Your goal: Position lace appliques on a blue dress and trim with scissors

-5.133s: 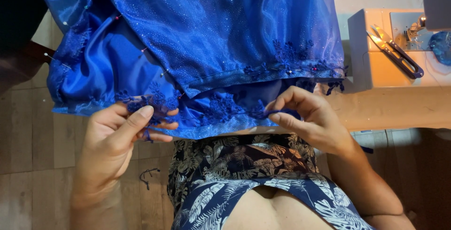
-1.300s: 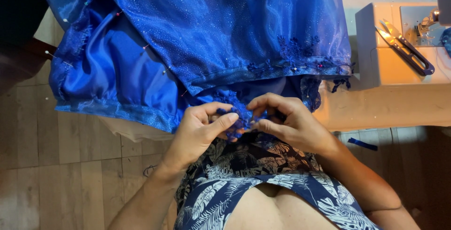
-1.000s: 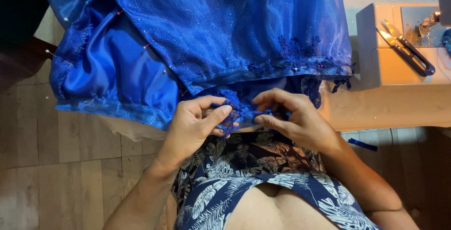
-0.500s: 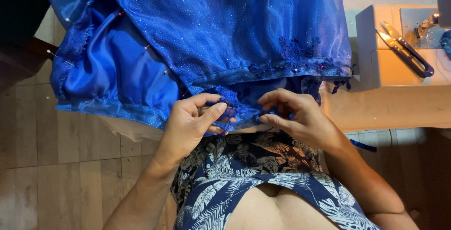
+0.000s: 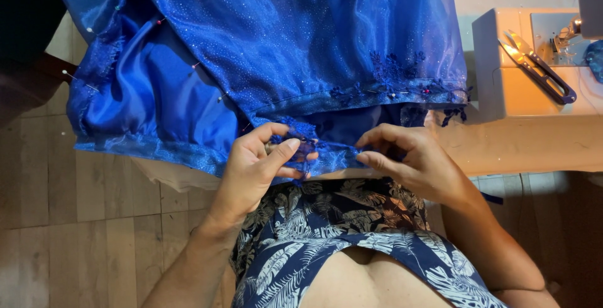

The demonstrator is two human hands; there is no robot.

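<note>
One blue dress, two hands and one pair of thread snips are showing. The dress is lying spread over the tabletop, its glittery sheer layer sitting over shiny satin, with several pins stuck along its folds and lace trimming its lower edge. That lace hem is hanging at the near edge of the tabletop, above the person's leaf-patterned lap. The left hand is pinching the hem between thumb and fingers. The right hand, just beside it, is gripping the same edge with curled fingers. The snips are resting well apart, on a pale sewing machine.
</note>
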